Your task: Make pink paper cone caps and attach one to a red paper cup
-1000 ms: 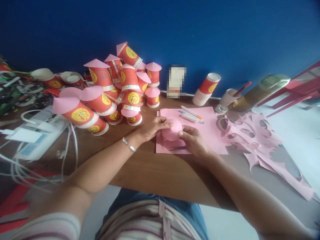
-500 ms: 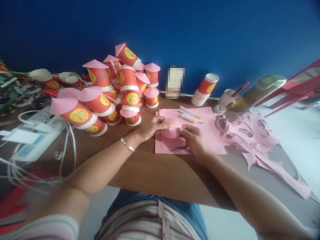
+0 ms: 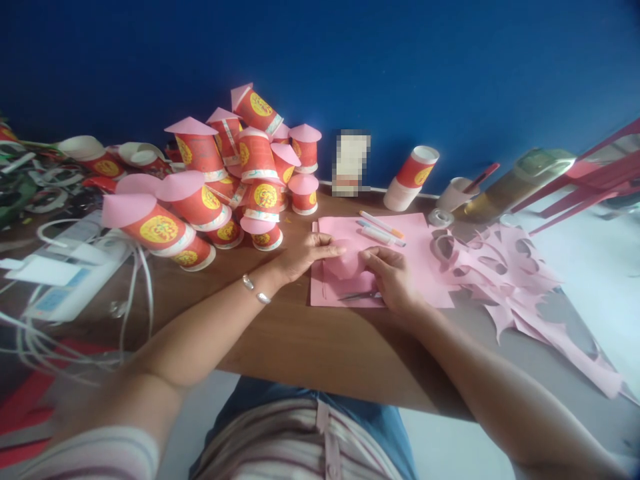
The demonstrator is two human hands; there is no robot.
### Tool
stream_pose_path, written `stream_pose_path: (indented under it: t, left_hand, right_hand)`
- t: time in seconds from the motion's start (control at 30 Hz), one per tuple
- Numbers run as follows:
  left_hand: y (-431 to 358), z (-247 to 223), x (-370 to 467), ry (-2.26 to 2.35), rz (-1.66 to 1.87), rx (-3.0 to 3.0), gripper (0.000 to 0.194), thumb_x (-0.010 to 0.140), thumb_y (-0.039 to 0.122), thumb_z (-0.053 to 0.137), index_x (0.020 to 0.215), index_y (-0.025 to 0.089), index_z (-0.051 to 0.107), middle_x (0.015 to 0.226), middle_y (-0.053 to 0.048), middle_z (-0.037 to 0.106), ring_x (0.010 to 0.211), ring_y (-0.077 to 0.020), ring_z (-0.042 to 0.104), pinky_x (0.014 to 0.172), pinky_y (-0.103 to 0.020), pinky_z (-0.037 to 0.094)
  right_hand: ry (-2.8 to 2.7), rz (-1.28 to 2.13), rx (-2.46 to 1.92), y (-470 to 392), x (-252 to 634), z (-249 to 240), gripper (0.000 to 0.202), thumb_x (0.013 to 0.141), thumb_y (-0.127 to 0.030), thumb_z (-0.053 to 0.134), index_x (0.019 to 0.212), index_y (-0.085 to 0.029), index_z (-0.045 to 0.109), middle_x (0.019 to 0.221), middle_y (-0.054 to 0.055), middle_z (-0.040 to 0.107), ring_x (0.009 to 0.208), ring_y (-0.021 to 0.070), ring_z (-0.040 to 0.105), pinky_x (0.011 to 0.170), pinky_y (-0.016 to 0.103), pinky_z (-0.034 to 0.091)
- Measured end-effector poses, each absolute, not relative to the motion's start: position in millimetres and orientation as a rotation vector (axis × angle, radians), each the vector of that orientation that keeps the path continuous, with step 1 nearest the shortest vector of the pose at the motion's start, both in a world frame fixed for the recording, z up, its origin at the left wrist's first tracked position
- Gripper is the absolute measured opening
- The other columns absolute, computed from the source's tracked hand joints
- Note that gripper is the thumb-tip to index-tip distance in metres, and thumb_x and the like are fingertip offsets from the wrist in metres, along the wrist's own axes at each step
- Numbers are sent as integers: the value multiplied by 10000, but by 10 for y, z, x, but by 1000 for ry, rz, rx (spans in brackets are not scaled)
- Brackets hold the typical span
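Between my two hands is a round piece of pink paper, above a stack of pink sheets. My left hand pinches its left edge, thumb on top. The right edge is between the thumb and fingers of my right hand. Just below the round piece lies a pair of scissors, its handle end partly behind my right hand. Several pens rest on the sheets beyond my hands.
Red paper cups with pink cone tops are piled at left, near a white power strip and cables. Pink paper scraps lie at right. Behind stand stacked cups, a tape roll and a bottle.
The pink round piece has shifted shape slightly between my fingers. My right fingers have moved a little; both hands stay in nearly the same place.
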State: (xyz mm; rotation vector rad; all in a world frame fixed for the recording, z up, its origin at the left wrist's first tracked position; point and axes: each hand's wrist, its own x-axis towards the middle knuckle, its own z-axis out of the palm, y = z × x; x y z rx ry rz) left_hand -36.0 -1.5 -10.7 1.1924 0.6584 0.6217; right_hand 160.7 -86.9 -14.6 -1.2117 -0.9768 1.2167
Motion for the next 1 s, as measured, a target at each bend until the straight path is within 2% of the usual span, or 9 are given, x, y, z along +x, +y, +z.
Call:
stream_pose_path:
  t: [0.2, 0.33, 0.43, 0.57, 0.73, 0.9, 1.0]
  left_hand:
    - [-28, -75, -339, 662, 640, 1232, 383, 648, 412, 920, 682, 126, 667, 699, 2, 610, 689, -109, 505, 670, -259, 357]
    - [-62, -5, -323, 675, 640, 1286, 436, 620, 441, 927, 635, 131, 621, 668, 17, 553, 682, -105, 454, 660, -260, 313]
    - [-71, 0, -319, 690, 630, 1321, 459, 631, 470, 914, 627, 140, 594, 650, 26, 510, 673, -103, 422, 650, -263, 288]
    - [-62, -62, -318, 686, 600, 1354, 447, 676, 475, 888, 647, 146, 587, 654, 24, 498, 670, -108, 419, 639, -269, 271]
    - [-63, -104, -313, 674, 622, 1337, 462, 692, 441, 888, 615, 152, 536, 626, 38, 452, 646, -96, 384, 623, -267, 254]
    - [-58, -87, -297, 688, 665, 1208, 415, 636, 447, 923, 699, 134, 657, 704, 1, 597, 696, -115, 494, 667, -267, 342]
    - [-40, -87, -294, 695, 719, 1121, 420, 633, 461, 927, 719, 134, 677, 736, -10, 641, 722, -123, 538, 692, -271, 377]
  right_hand:
    - [-967, 1378, -1105, -877, 1618, -198, 389, 788, -566, 841, 742, -201, 714, 714, 2, 661, 673, 141, 569, 642, 277, 460]
    - [-942, 1526, -1069, -889, 1571, -213, 379, 693, -506, 927, 811, -193, 748, 769, 10, 721, 715, 159, 624, 693, 289, 484]
    - [-912, 1553, -1075, -901, 1532, -197, 369, 649, -466, 953, 814, -196, 762, 772, 11, 742, 744, 187, 656, 749, 325, 512]
    - [-910, 1574, -1066, -915, 1515, -180, 378, 653, -447, 950, 883, -191, 792, 805, 25, 769, 797, 219, 694, 828, 366, 534]
    - [-908, 1585, -1075, -911, 1529, -198, 363, 662, -443, 948, 851, -179, 785, 783, 29, 763, 767, 215, 692, 803, 363, 531]
    - [-874, 1555, -1053, -889, 1568, -212, 380, 674, -472, 939, 861, -196, 757, 796, 12, 745, 737, 173, 653, 725, 307, 495]
    - [-856, 1493, -1082, -868, 1600, -219, 364, 709, -498, 911, 814, -196, 737, 757, 1, 701, 687, 137, 590, 666, 275, 450]
